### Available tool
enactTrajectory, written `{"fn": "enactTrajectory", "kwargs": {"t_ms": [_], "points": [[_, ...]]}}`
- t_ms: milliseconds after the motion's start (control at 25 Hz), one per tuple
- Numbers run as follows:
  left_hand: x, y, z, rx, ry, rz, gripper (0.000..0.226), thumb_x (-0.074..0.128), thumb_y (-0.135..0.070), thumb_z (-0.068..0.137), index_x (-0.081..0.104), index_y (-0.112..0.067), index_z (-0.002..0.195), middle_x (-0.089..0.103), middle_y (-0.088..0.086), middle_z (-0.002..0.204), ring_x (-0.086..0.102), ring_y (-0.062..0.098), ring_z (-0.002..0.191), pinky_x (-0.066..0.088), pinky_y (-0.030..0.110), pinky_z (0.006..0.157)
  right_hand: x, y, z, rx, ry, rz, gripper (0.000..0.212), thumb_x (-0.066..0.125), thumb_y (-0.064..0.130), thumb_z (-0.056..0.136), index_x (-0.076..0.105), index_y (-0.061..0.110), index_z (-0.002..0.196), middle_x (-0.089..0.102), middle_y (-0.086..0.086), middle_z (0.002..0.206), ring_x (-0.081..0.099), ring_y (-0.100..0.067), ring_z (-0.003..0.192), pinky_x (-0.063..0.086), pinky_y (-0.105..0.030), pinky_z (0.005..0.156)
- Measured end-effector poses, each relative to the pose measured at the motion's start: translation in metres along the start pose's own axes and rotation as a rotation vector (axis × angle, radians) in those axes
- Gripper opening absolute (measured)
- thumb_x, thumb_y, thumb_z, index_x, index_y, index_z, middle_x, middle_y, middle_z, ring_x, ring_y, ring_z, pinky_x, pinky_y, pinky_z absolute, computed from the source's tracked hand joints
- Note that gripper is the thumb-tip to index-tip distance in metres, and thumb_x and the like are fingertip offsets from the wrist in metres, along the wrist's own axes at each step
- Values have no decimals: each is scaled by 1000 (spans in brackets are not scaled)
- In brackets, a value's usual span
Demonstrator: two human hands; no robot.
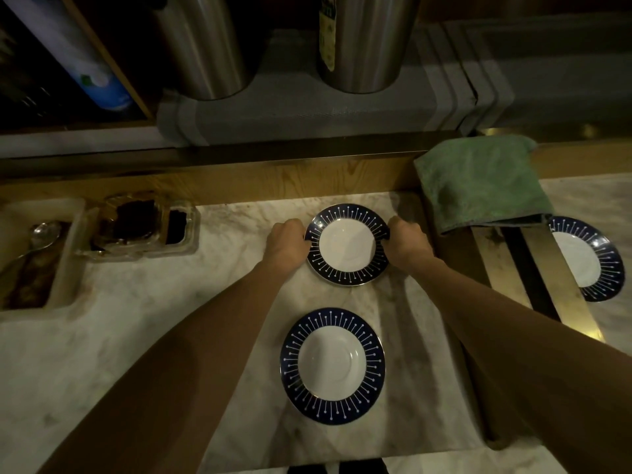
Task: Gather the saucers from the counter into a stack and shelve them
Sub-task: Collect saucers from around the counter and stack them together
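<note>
Now, counter (136, 336): marble, holds 3 saucers.
Near saucer (332, 366): front centre, untouched.
Far saucer (347, 245): mid-counter, gripped both sides.
Right saucer (586, 260): by green cloth (478, 179).
Left hand (286, 241): closed on far saucer's rim.
Right hand (407, 239): same, opp. rim.

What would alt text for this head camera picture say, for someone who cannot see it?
Two bare hands, the left hand and right hand, grip opposite edges of a blue-rimmed white saucer on a marble counter. A matching saucer lies nearer, a third far right beside a green cloth.
</note>
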State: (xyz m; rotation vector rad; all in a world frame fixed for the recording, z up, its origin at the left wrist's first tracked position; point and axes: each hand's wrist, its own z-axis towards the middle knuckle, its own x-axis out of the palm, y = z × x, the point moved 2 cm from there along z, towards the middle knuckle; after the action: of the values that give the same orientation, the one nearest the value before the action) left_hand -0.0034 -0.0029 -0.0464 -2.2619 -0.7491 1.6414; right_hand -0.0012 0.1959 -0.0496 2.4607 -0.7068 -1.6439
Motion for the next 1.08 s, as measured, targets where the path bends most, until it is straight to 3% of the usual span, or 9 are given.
{"fn": "enactTrajectory", "kwargs": {"t_ms": [120,400,640,1080], "points": [[1,6,-2,-49,-18,-104,16,62,-7,87,68,-2,100,70,16,105,63,30,102,52,38,87,0,-1,-5,9,-34,81,27,51,12,92,55,5,117,60,-21,121,58,-39,110,52,-47,90],[-15,16,-28,-12,-36,-161,18,62,-7,87,66,-5,105,69,13,105,64,27,100,49,31,84,-6,3,-37,14,-63,223,29,53,12,94,54,7,123,59,-20,124,59,-36,111,52,-47,94],[-21,30,-69,-25,0,-186,9,61,-9,85,57,-16,88,64,15,107,61,26,93,44,27,77,0,1,-80,-23,-66,242,29,54,10,94,53,5,123,65,-20,116,63,-34,107,55,-43,88],[-4,54,-132,-26,37,-96,14,59,-11,85,62,-6,98,68,17,99,63,31,96,52,38,85,24,-12,-140,-87,-16,101,23,49,15,96,55,6,117,68,-18,105,64,-33,93,49,-36,71]]}}
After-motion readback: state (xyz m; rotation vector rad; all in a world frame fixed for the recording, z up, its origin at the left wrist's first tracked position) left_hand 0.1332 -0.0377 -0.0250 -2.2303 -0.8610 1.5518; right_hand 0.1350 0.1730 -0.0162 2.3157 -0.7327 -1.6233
